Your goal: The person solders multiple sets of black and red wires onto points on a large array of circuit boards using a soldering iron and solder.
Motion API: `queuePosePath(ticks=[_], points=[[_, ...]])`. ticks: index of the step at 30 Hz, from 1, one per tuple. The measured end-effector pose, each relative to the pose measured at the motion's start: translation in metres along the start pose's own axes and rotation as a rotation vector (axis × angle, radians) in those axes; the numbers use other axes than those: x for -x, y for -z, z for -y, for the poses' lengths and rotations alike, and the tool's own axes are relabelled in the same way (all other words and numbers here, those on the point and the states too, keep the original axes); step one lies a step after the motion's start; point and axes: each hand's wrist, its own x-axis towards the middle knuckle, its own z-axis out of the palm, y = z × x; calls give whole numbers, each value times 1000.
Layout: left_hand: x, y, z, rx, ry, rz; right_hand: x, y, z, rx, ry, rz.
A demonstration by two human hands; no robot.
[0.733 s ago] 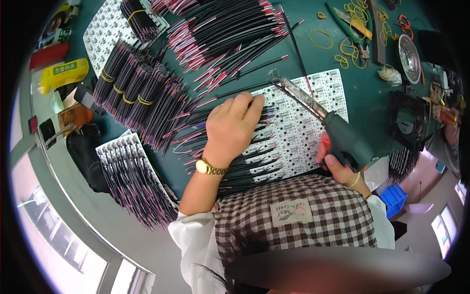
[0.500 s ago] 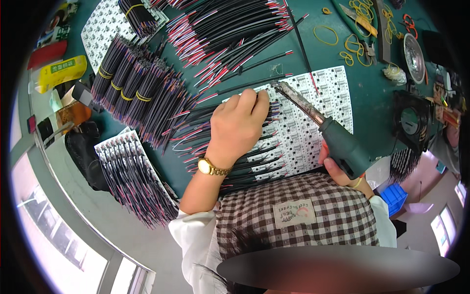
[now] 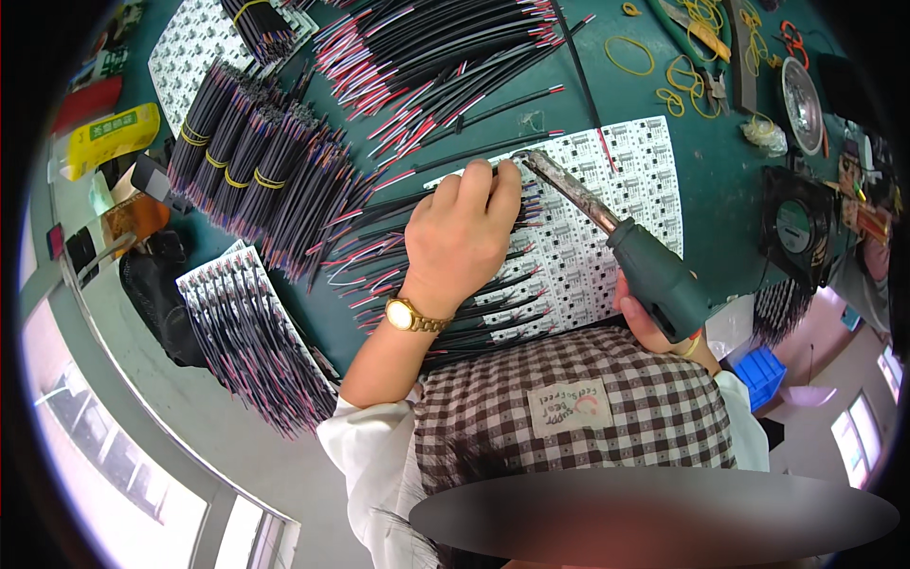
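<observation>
In my right hand (image 3: 652,318) is a soldering iron (image 3: 654,270) with a dark green body, its fingers wrapped round the handle. The iron's metal tip points up and left, to the far edge of a white circuit board (image 3: 607,228). Close beside that tip, my left hand (image 3: 462,228) is closed, thumb and fingers pinching a black cable at the board; its held end is hidden under the fingers. Several black cables (image 3: 512,308) with thin coloured wire ends lie across the board's left part, partly under my left hand.
Loose black cables (image 3: 455,57) with red and white ends spread at the back. Banded cable bundles (image 3: 242,156) lie left, above a wired board (image 3: 251,332). Rubber bands (image 3: 629,55), pliers (image 3: 713,85) and a metal dish (image 3: 802,109) are at back right, near a black fan (image 3: 794,232).
The soldering iron's tip has shifted slightly left, nearer my left fingertips. The whole view has moved a little; my left hand keeps its pinch at the board's far edge.
</observation>
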Motion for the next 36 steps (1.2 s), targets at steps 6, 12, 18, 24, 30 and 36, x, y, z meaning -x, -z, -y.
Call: queuePosePath(ticks=[6,12,18,24,30,36], points=[[0,1,-3,-39,6,14,-5,0,3,-9,0,13],[-2,1,-2,-25,4,11,18,1,-15,-11,-48,21],[-3,7,-4,-33,24,47,19,0,-9,-198,-121,2],[-16,17,15,45,-104,111,24,2,-14,-191,-90,50],[-22,18,22,74,-182,118,27,-2,-15,-272,-178,21],[-19,17,25,85,-213,54,23,-5,-10,-270,-164,-1]])
